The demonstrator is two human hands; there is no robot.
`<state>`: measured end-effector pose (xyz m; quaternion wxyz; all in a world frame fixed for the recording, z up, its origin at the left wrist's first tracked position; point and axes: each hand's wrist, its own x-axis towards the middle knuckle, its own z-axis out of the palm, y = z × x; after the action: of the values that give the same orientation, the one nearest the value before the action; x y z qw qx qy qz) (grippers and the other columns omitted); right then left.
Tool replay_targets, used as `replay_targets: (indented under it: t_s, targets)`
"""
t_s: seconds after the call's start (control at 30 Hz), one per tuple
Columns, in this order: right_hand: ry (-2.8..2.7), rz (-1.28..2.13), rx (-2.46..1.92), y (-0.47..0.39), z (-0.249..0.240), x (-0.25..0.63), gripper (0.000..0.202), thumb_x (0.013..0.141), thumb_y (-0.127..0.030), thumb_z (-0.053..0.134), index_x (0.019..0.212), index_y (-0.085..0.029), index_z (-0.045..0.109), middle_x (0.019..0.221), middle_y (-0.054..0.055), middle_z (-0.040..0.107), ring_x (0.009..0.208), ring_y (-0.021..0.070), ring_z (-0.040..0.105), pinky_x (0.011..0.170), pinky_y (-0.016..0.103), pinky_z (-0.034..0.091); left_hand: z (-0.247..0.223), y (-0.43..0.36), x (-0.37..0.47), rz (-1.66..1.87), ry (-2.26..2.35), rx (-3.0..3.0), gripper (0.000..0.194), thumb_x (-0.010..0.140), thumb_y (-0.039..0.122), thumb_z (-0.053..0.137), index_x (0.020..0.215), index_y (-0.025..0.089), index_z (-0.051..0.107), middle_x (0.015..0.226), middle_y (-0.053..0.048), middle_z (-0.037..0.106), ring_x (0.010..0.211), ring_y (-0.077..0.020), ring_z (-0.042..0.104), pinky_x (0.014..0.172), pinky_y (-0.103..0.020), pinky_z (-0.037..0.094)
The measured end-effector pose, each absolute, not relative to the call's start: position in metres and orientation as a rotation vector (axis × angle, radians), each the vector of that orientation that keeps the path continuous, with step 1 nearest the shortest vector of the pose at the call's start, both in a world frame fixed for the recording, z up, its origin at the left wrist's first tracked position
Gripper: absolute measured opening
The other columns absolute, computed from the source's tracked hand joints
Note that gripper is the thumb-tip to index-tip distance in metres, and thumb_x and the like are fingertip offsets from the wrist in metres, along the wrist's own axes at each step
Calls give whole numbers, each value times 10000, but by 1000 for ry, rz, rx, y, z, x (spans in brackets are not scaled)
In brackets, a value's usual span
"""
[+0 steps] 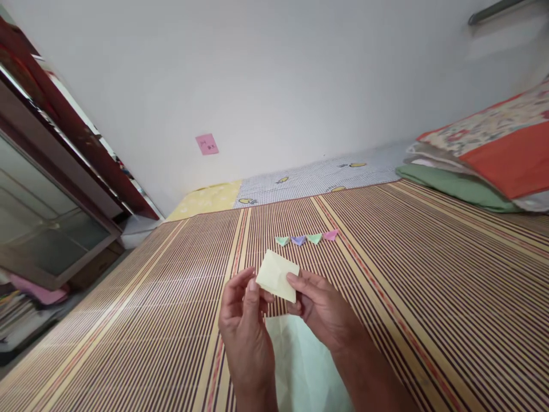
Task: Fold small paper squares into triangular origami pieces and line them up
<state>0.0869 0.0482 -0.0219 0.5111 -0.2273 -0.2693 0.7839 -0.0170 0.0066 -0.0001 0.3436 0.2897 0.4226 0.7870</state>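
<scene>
A pale yellow folded paper square (274, 270) is held up above the mat, tilted, with crease lines on its face. My right hand (319, 303) pinches its right side, thumb on top and fingers behind. At the left corner, my left hand (246, 312) has its thumb by the paper's edge, fingers loosely curved and apart; some fingertips reach under the square. Below my hands lies a large pale green sheet (300, 360), partly covered by my forearms. Beyond the square, small folded paper triangles stand in a row: green (282, 241), purple (298, 240), green (314, 238) and pink (330, 235).
A striped woven mat (171, 297) spreads under everything. Folded bedding (506, 154) is stacked at the right, and patterned cloth (300, 177) runs along the white wall. A pink note (207, 144) is on the wall. At the left stands a glass-panelled cabinet (51, 223).
</scene>
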Motion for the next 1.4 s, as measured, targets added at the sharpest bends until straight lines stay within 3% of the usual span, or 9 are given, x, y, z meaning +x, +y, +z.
replay_targets:
  t_s: [0.2,0.37,0.57,0.7,0.97,1.2,1.4]
  targets:
    - [-640,1875,-492,49,-22,84,321,699,-364,896,891,-140,770,743,29,662,610,97,503,493,187,342,-7,6,-19,1925,1129,830,211,777,302,827,938,200,736,846,-15,690,691,-122,622,654,-230,520]
    - [-594,1812,-516,51,-23,84,305,707,-383,885,801,-143,722,598,-27,578,510,79,449,500,207,352,-3,4,-12,1674,1136,1080,138,832,302,765,798,186,698,749,-25,653,710,-168,630,680,-273,520]
    - [-679,1645,-586,51,-25,85,317,769,-415,841,750,-161,651,601,-34,576,520,85,463,517,219,380,2,3,-8,1627,1198,1238,267,912,351,667,704,184,657,763,-22,592,710,-153,562,655,-243,468]
    - [-799,1501,-697,47,-20,84,362,772,-440,825,695,-180,586,609,-32,576,544,108,504,532,240,426,-1,4,-7,1637,1255,1105,308,843,411,749,662,176,667,705,-11,599,624,-133,510,632,-242,465]
    - [-997,1382,-802,46,-14,89,339,808,-437,761,656,-191,585,561,-24,573,544,128,522,556,263,425,-7,6,-8,1678,1284,968,320,799,411,789,634,163,674,694,-17,649,643,-132,547,653,-234,467]
    - [-1146,1321,-840,46,-13,93,346,830,-433,726,636,-197,564,560,-25,549,561,131,490,555,262,390,-12,9,-7,1781,1136,708,256,685,314,885,653,165,680,625,31,626,604,-104,568,616,-202,474]
    - [-1189,1380,-815,45,-14,94,352,853,-454,701,657,-192,570,563,-26,544,540,125,475,531,257,358,-13,13,-3,1858,1068,612,279,602,297,934,652,155,698,630,15,679,628,-115,627,651,-218,528]
